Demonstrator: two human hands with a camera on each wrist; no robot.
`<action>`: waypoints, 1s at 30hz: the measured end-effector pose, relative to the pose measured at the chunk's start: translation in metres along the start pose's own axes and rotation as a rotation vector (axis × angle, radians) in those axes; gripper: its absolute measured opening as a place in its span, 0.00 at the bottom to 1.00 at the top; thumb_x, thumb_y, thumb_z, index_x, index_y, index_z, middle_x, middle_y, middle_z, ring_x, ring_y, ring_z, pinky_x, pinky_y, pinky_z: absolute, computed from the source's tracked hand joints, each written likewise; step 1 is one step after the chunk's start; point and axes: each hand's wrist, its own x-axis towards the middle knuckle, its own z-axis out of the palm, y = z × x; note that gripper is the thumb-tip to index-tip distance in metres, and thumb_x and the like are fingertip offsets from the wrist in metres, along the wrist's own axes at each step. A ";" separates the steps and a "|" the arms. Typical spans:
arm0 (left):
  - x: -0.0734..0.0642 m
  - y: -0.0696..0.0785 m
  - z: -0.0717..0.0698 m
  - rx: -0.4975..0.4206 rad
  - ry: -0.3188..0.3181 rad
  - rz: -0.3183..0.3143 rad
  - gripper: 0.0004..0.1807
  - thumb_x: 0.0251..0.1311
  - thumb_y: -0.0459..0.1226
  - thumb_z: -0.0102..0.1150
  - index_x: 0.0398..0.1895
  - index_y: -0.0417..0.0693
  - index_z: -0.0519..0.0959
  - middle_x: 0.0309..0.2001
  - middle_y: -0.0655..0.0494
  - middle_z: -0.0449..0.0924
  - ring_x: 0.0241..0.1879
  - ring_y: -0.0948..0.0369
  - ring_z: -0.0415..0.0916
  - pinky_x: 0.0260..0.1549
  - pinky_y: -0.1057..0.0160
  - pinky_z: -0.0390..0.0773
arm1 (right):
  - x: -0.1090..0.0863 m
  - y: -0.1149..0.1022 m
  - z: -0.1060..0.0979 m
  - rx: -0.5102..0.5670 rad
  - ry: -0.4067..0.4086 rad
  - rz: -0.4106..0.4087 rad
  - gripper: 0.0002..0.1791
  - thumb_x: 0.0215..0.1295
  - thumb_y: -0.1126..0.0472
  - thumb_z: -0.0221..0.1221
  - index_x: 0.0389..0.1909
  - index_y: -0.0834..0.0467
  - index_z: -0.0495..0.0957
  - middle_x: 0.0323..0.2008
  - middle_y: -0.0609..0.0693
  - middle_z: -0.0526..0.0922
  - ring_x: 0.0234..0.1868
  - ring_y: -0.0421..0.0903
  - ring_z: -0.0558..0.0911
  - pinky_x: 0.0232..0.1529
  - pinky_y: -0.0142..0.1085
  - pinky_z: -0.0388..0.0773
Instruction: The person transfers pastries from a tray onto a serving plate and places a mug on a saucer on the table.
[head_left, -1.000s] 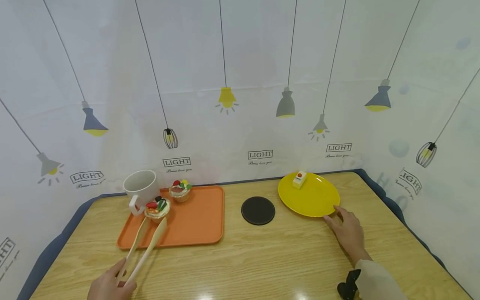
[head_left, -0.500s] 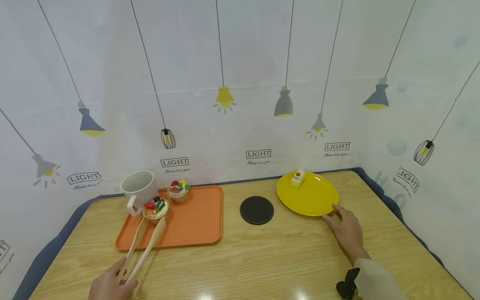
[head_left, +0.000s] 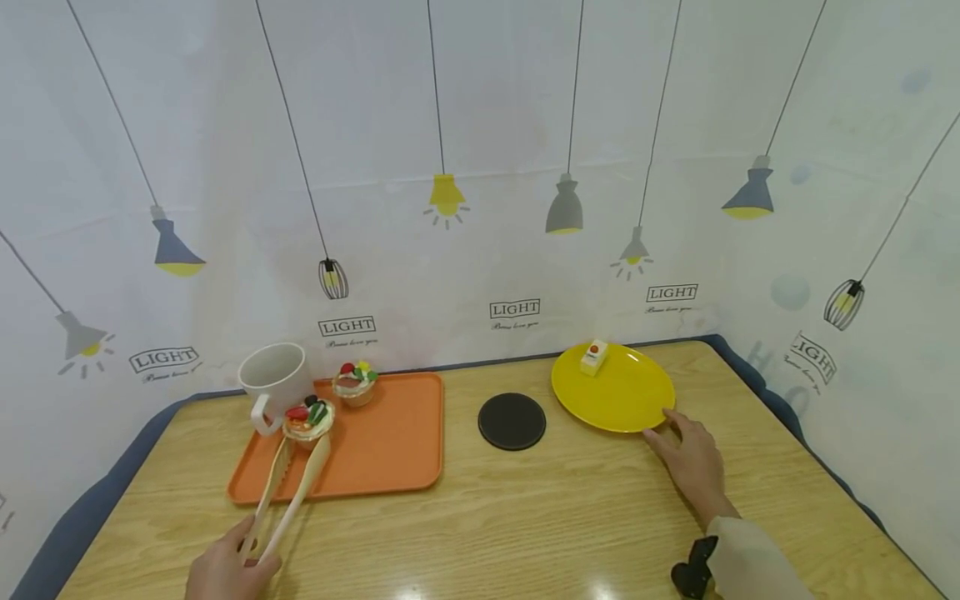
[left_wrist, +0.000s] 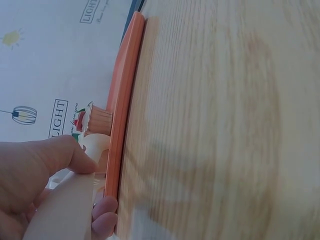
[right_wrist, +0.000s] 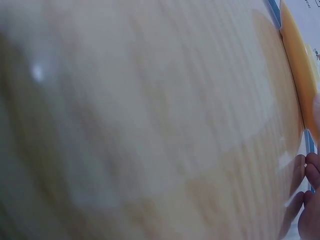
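Note:
My left hand (head_left: 231, 565) holds a pair of light wooden tongs (head_left: 305, 483). Their spread tips stand at either side of the front of a small fruit tart (head_left: 308, 421) on the orange tray (head_left: 393, 433). In the left wrist view, thumb and fingers wrap the tongs (left_wrist: 65, 210) beside the tray's edge. My right hand (head_left: 693, 467) grips the near right rim of a yellow plate (head_left: 622, 396) between thumb and fingers. A small white cake piece (head_left: 594, 357) with a red-orange dot sits on the plate's far left part.
A white mug (head_left: 273, 375) stands at the tray's left back corner, close to the tart. Behind is a second fruit tart (head_left: 355, 384). A round black coaster (head_left: 512, 422) lies between tray and plate. A printed white curtain (head_left: 510, 250) backs the table.
My left hand has shifted slightly to the right, with the tongs' tips staying around the tart. The right hand and plate hold still; the head view has drifted a little.

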 end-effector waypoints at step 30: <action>0.004 0.000 0.007 0.007 0.015 -0.014 0.41 0.45 0.41 0.63 0.58 0.21 0.63 0.30 0.40 0.79 0.28 0.50 0.77 0.30 0.50 0.76 | -0.001 0.001 0.001 0.026 0.026 -0.033 0.41 0.63 0.40 0.52 0.64 0.68 0.60 0.58 0.71 0.64 0.58 0.68 0.62 0.55 0.62 0.57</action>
